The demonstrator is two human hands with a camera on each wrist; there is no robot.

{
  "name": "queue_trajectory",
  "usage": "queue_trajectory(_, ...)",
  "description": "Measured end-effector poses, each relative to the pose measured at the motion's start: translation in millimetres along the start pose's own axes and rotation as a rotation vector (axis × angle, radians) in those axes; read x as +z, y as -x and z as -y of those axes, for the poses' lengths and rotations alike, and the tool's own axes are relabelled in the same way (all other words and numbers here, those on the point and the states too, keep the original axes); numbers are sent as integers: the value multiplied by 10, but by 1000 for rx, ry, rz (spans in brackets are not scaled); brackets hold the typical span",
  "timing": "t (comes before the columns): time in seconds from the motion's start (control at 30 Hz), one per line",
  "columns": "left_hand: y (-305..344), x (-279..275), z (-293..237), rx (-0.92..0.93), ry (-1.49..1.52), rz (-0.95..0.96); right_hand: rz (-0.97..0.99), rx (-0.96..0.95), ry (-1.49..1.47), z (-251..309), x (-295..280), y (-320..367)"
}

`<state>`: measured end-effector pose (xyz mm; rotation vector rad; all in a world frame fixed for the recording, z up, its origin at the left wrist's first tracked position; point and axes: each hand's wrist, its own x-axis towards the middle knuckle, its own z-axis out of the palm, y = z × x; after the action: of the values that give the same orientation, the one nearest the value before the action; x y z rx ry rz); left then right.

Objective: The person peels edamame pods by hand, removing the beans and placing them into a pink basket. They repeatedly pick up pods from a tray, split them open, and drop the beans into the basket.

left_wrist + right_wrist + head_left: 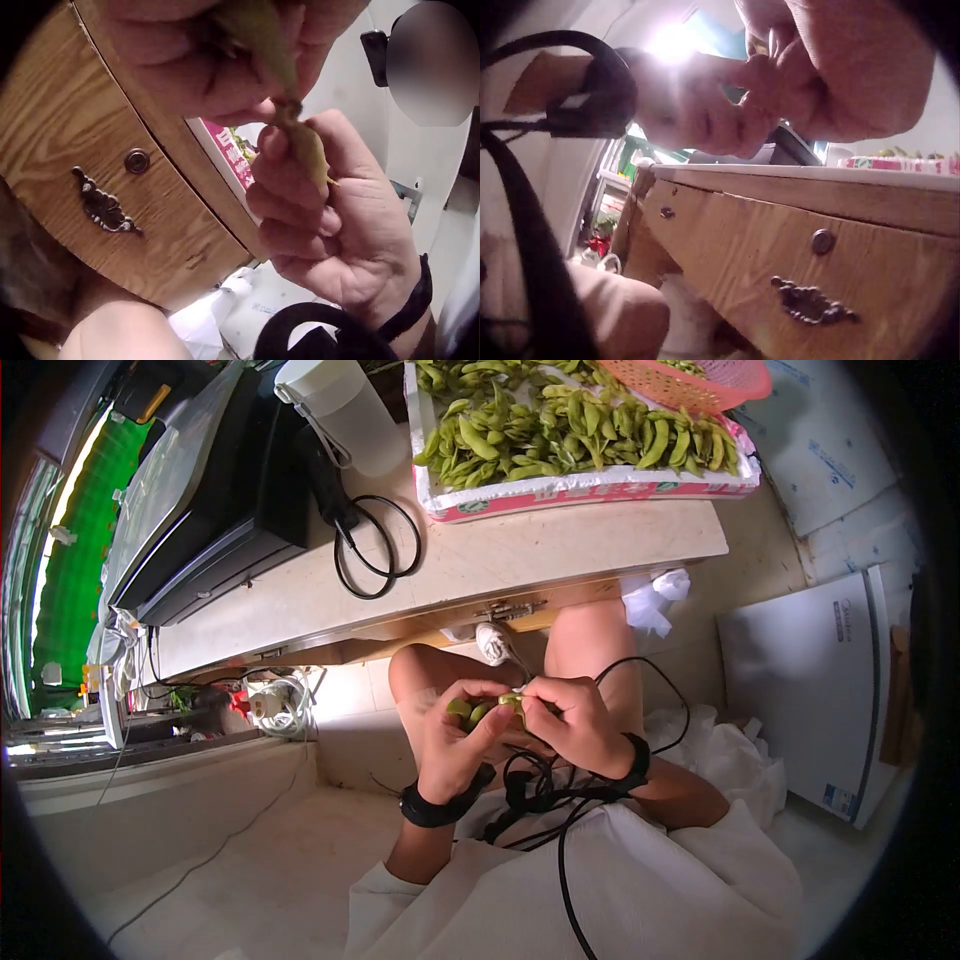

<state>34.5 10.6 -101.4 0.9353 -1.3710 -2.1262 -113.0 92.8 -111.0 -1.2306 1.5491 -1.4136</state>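
Note:
Both hands meet above the lap in the head view. My left hand (450,745) holds several green soybean pods (477,714) within its curled fingers. Opposite it, my right hand (580,728) pinches a pod (512,701) between thumb and fingers, its tip right at the left fingertips. From the left wrist, one pod (264,45) shows in the near left hand, and another pod (309,156) lies against the right hand's (352,232) thumb and fingers. The right wrist view shows the two hands touching, with the pods mostly hidden by fingers.
A foam box (590,502) heaped with soybean pods (570,435) stands on the table (560,540), a pink basket (690,385) over its back corner. Left of it are a bottle (345,415), a cable and a black machine (225,510). Black cables (545,790) cross the lap.

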Motion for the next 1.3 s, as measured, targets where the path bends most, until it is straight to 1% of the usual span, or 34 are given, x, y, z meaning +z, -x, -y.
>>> queue_trajectory(0.07,10,-4,7,13,1,9,32,38,-49,-37,-5,22)
queue_trajectory(0.13,17,-23,20,4,56,22,94,171,-206,-40,-11,31)
queue_trajectory(0.17,19,-35,19,4,57,23,93,171,-206,-39,-12,30)
queue_trajectory(0.23,27,-70,14,-58,114,49,122,284,-407,-34,-8,24)
queue_trajectory(0.37,22,-100,33,-108,169,48,180,270,-389,-26,-58,-7)
queue_trajectory(0.43,9,-35,8,40,-26,27,277,192,-255,37,-97,-61)
queue_trajectory(0.47,1,-42,16,38,-26,26,277,194,-256,19,-99,-73)
queue_trajectory(0.53,-9,-62,38,187,-241,95,349,216,-204,-46,-96,-89)
queue_trajectory(0.67,-11,-45,-16,142,-234,110,416,162,-260,-98,-140,-151)
queue_trajectory(0.73,-17,-33,0,211,-315,99,429,221,-306,-39,-155,-154)
queue_trajectory(0.77,-11,-19,-15,210,-315,99,429,222,-307,-98,-140,-134)
queue_trajectory(0.83,5,18,-64,115,-324,53,418,221,-394,-245,-109,-76)
queue_trajectory(0.87,1,17,-40,115,-324,53,419,221,-395,-250,-125,-50)
queue_trajectory(0.93,-12,6,19,131,-340,12,443,460,-551,-175,-175,-30)
queue_trajectory(0.97,-11,4,18,131,-340,12,443,460,-551,-148,-201,-28)
queue_trajectory(1.03,-10,-15,2,98,-327,-86,405,560,-650,-114,-247,-29)
queue_trajectory(1.07,-6,-28,-9,98,-327,-85,404,560,-650,-135,-255,-17)
queue_trajectory(1.13,2,-58,-33,33,-163,-178,274,643,-957,-223,-264,15)
queue_trajectory(1.17,1,-69,-39,47,-73,-171,287,640,-1042,-266,-277,21)
queue_trajectory(1.2,1,-76,-45,48,-72,-169,285,639,-1041,-275,-288,19)
queue_trajectory(1.27,6,-88,-61,58,5,-206,314,713,-1344,-285,-312,14)
queue_trajectory(1.3,4,-113,-43,75,16,-196,330,734,-1380,-323,-310,10)
